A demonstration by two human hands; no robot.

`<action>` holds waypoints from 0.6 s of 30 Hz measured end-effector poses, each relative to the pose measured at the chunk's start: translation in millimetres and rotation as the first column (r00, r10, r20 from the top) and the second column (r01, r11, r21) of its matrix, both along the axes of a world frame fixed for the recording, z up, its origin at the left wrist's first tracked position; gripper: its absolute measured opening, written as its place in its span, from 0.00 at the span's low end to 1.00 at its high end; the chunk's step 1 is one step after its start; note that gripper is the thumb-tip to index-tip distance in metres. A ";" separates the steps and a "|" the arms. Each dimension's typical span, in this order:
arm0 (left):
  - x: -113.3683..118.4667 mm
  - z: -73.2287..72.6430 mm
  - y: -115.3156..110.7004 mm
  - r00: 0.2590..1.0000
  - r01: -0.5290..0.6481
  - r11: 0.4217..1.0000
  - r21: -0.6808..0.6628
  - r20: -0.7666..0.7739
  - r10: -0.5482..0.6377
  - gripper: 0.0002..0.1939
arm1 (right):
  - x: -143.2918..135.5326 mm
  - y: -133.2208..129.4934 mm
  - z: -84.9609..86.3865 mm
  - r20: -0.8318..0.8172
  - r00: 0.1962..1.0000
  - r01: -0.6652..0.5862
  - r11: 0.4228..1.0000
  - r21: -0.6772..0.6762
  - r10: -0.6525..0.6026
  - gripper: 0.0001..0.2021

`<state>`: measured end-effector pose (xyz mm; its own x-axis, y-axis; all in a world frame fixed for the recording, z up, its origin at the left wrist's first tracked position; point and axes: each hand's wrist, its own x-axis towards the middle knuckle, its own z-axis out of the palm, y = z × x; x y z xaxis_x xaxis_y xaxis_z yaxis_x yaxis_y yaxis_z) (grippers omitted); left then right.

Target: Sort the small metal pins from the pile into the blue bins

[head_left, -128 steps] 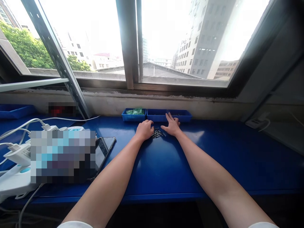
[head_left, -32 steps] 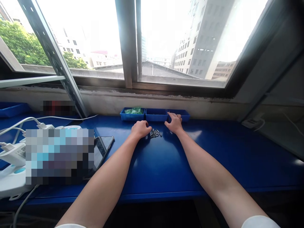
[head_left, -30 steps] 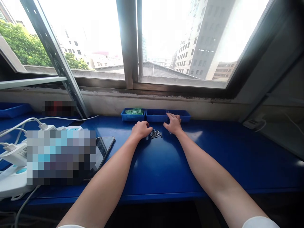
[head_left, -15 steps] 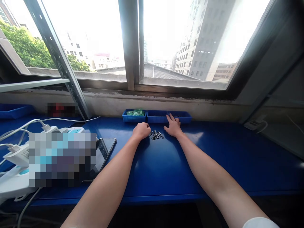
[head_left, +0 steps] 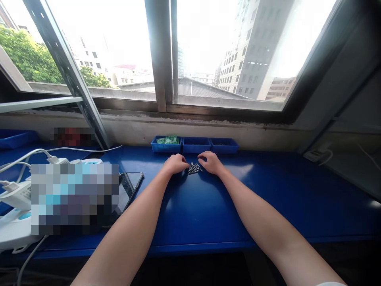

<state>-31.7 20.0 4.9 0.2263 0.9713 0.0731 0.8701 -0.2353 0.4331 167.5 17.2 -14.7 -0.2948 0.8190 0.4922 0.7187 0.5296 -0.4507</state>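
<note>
Taking the screws (head_left: 195, 169) as clock centre, they lie loose on the tabletop (head_left: 199, 214), outside the bins. The 12 o'clock bin (head_left: 196, 149) and 2 o'clock bin (head_left: 224, 149) already contain small pieces (head_left: 219, 144). Your left hand (head_left: 176, 163), at 9 o'clock, is curled narrow, contents hidden; your right hand (head_left: 210, 162), at 2 o'clock, shows a slight finger gap.

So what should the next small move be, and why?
Probably bring the bare right hand in to pinch one of the slim, dark, metal-looking pieces: the hand is open just beside them, and they lie loosely heaped on the glossy blue tabletop.
</note>
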 end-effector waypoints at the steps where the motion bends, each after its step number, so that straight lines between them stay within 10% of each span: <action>1: 0.2 0.1 -0.1 1.000 0.002 1.000 0.004 -0.011 -0.002 0.10 | 0.3 0.2 -0.6 0.002 1.000 -0.003 1.000 -0.004 0.003 0.10; 18: 16.3 -5.0 -3.4 0.965 0.202 0.885 0.420 0.068 -0.253 0.11 | -10.8 -1.6 -0.4 -0.124 0.977 -0.158 0.981 0.112 0.171 0.09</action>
